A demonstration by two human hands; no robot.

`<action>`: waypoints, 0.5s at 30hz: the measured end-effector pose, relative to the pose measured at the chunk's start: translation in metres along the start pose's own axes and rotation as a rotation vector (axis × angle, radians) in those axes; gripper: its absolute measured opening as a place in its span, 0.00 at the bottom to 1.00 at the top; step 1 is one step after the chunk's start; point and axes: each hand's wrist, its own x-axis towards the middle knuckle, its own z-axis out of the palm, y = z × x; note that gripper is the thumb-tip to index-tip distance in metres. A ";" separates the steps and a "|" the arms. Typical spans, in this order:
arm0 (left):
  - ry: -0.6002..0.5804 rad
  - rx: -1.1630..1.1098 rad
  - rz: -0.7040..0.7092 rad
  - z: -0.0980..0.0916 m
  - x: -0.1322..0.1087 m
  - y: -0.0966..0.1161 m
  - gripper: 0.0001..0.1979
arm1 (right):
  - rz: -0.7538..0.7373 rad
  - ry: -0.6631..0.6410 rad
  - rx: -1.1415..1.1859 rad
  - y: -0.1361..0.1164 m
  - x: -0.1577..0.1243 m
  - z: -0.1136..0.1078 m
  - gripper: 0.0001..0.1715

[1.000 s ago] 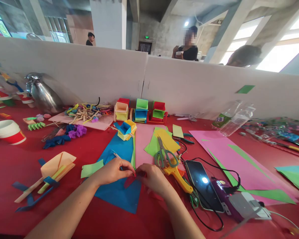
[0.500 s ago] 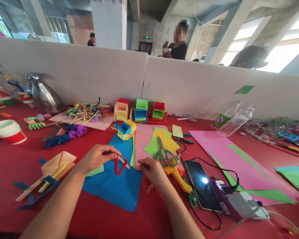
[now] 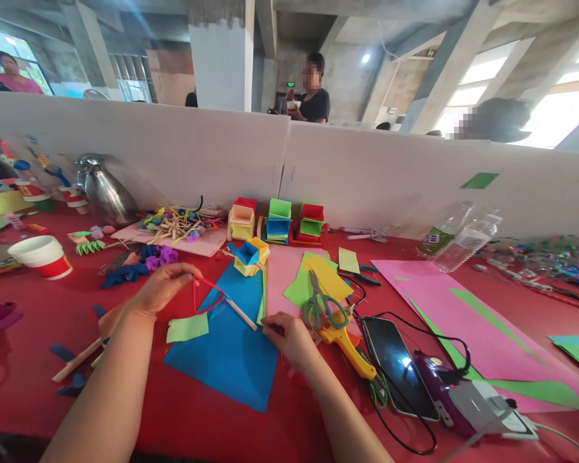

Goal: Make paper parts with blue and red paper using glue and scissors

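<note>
My left hand (image 3: 166, 289) is over the left edge of the blue sheet (image 3: 236, 373), thumb and fingers pinching a thin red strip (image 3: 210, 310) bent into an angular shape. My right hand (image 3: 289, 337) hovers at the sheet's right edge, fingertips pinched together; whatever lies between them is hidden. Just left of those fingertips a short wooden stick (image 3: 241, 314) slants across the blue sheet. A pale green paper piece (image 3: 188, 328) lies below my left hand. Behind the sheet stands a blue and yellow folded paper box (image 3: 251, 255).
Scissors (image 3: 324, 302) and a yellow-handled tool (image 3: 352, 352) lie right of my right hand, by a phone (image 3: 400, 370) with looping cables. Folded paper boxes (image 3: 277, 222) stand at the back. A paper craft (image 3: 80, 360) sits beside my left forearm; paper cups (image 3: 41, 256) stand farther left.
My left hand has moved left and up with the red strip, uncovering the green paper piece and the stick. The right hand has shifted slightly. The view has tilted a little.
</note>
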 end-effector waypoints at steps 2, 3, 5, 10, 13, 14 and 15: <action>0.129 0.107 0.043 -0.007 0.001 0.000 0.11 | -0.011 -0.015 -0.009 -0.002 0.001 0.001 0.12; 0.141 0.190 0.047 -0.008 0.002 -0.001 0.10 | -0.016 -0.023 -0.013 -0.003 0.001 0.001 0.12; 0.060 0.336 0.042 -0.004 0.005 -0.004 0.10 | -0.020 -0.031 -0.021 -0.004 0.001 0.002 0.12; -0.181 0.401 0.015 0.015 0.011 -0.013 0.10 | -0.001 -0.022 -0.021 -0.001 -0.001 0.001 0.13; -0.202 0.411 0.012 0.017 0.009 -0.014 0.10 | -0.004 -0.031 -0.023 0.001 -0.002 0.001 0.13; -0.202 0.414 0.010 0.016 0.009 -0.014 0.11 | -0.006 -0.034 -0.024 0.001 -0.002 0.001 0.13; -0.202 0.417 0.006 0.016 0.008 -0.014 0.11 | -0.007 -0.036 -0.025 0.002 -0.002 0.001 0.13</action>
